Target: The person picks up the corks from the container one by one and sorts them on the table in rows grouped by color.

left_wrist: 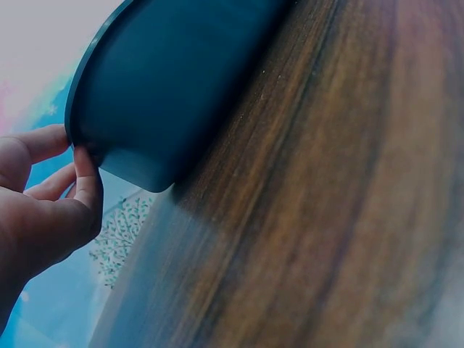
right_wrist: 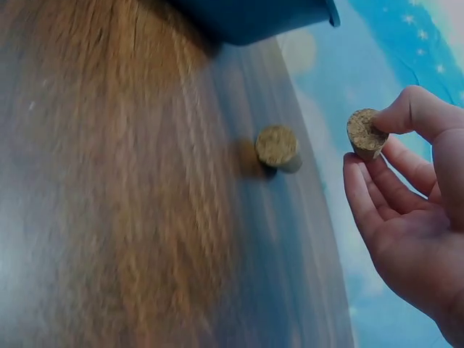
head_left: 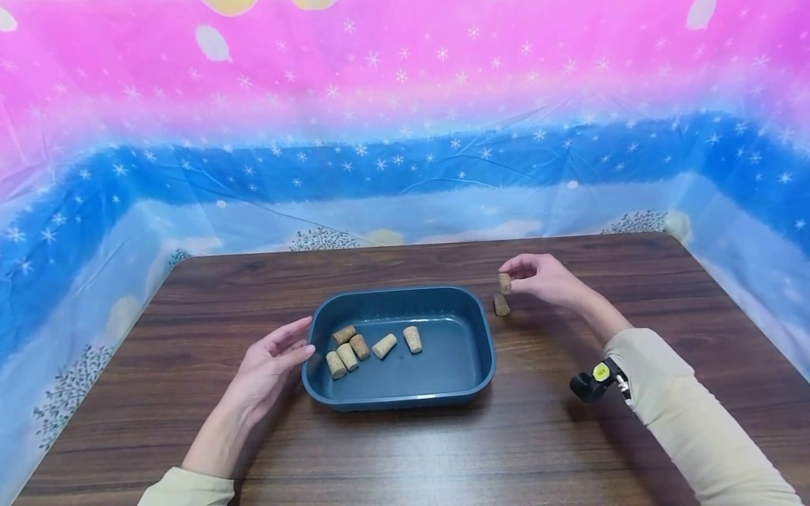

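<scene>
My right hand (head_left: pixel 538 280) pinches a tapered cork stopper (head_left: pixel 504 283) between thumb and fingertips, to the right of the tray. In the right wrist view the thumb lies on the speckled end of this cork (right_wrist: pixel 366 133). Just below it, a second cork (head_left: pixel 501 304) stands on the table, leaning a little. My left hand (head_left: pixel 268 365) is at the left end of the dark blue tray (head_left: pixel 399 403), its fingertips and thumb touching the rim. Several corks (head_left: pixel 359 346) lie inside, mostly on the left side of the tray.
The tray rests on a dark wood-grain table (head_left: pixel 209 302). Behind and beside the table hangs a pink and blue cloth (head_left: pixel 405 161) with snowflakes. A black camera mount (head_left: pixel 591 385) sticks out from the right sleeve.
</scene>
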Motion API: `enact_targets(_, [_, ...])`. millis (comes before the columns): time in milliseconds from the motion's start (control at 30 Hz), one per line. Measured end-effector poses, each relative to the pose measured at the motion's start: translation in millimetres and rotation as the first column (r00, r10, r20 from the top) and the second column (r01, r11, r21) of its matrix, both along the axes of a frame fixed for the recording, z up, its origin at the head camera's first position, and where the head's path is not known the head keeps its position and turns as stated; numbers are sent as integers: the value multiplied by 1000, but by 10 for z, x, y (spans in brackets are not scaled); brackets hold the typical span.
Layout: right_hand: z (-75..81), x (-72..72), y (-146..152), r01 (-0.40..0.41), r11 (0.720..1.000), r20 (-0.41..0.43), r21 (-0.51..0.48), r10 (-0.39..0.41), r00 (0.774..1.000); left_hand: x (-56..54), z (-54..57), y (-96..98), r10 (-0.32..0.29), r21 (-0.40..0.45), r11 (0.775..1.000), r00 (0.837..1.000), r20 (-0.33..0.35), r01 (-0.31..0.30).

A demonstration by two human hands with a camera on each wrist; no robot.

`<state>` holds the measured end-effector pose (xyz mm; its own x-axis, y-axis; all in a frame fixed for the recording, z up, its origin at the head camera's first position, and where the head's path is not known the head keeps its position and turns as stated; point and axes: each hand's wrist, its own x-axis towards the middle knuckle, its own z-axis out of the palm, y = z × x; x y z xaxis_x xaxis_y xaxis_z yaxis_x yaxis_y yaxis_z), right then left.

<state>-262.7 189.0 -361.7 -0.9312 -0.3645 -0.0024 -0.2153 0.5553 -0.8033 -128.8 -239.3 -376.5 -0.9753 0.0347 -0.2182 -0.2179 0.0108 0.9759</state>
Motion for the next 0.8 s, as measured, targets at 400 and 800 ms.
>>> enact_targets(400, [-230, -9, 238, 32, 999, 57, 36, -34, 998, 17, -2, -28, 1, 1, 1000, 1000, 0, -1])
enact_targets(800, [-368, -37, 443, 17, 1000, 98, 7, -18, 995, 1, 10, -12, -1, 13, 1000, 1000, 4, 1])
